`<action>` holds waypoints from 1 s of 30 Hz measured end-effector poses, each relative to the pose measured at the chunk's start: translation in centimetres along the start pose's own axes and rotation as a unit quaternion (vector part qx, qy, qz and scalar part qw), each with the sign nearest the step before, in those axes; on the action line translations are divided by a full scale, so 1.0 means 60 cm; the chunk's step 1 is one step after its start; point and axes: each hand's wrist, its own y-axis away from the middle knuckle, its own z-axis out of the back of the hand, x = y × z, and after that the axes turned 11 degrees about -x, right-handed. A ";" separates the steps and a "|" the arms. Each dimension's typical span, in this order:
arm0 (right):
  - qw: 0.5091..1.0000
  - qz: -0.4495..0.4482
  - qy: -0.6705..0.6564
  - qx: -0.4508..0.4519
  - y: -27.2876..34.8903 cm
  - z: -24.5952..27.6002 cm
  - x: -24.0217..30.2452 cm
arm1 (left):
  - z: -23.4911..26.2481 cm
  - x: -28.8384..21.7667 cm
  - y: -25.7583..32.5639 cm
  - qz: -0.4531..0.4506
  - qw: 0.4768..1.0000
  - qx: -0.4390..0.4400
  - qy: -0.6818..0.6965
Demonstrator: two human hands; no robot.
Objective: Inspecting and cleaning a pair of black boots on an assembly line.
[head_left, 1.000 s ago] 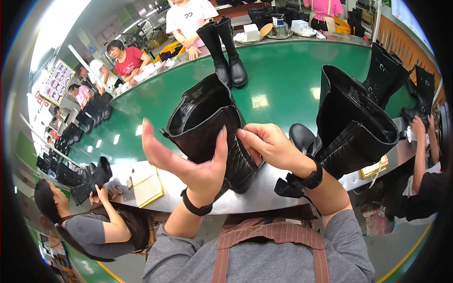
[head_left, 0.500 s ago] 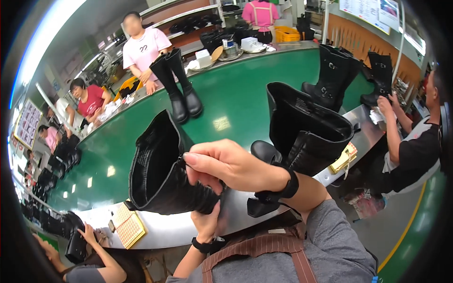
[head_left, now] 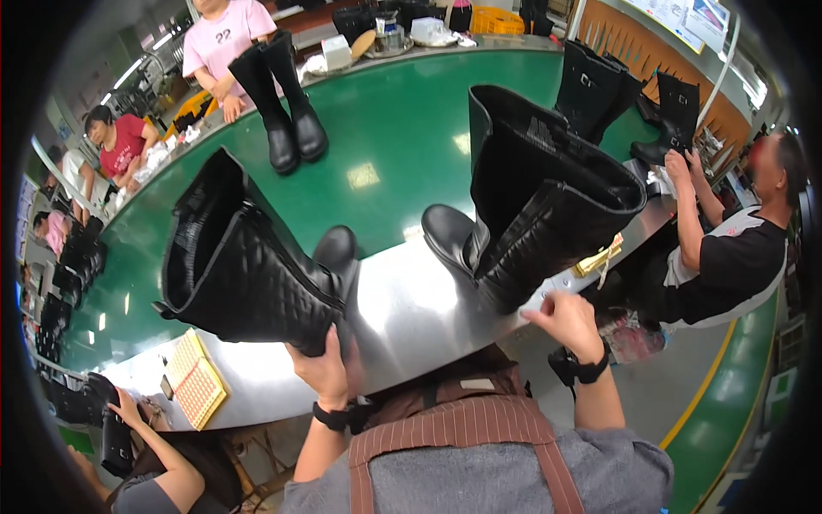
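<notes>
Two tall black boots stand in front of me at the metal edge of the bench, their shafts gaping toward me. The left boot [head_left: 248, 274] has a quilted panel and a zip line down its shaft, and it leans left. My left hand [head_left: 324, 370] is closed around its lower back near the heel; some fingers are hidden behind it. Just off the lower back of the right boot [head_left: 544, 231], my right hand [head_left: 569, 324] hangs with thumb and fingers apart, and nothing shows in it.
Across the green belt [head_left: 385, 103] stands another boot pair [head_left: 287, 111], with buckled boots [head_left: 591, 90] at far right. A yellow card stack [head_left: 197, 381] lies left on the metal ledge [head_left: 394, 334]. Co-workers handle boots on both sides; a person in pink [head_left: 227, 43] stands opposite.
My right hand has let go of the left boot's top edge and moved right, beside the right boot. The left boot's shaft now leans further left, still in my left hand. My view has tilted down.
</notes>
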 end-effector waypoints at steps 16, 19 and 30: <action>0.856 0.035 -0.516 0.018 -0.055 -0.142 0.032 | -0.025 -0.068 0.028 -0.206 0.957 0.197 0.054; 0.877 0.070 -0.476 -0.001 -0.057 -0.146 0.046 | -0.149 -0.065 0.057 -0.029 0.900 0.431 0.055; 0.867 0.079 -0.490 0.042 -0.058 -0.138 0.049 | -0.231 -0.029 0.043 0.265 0.693 0.669 0.056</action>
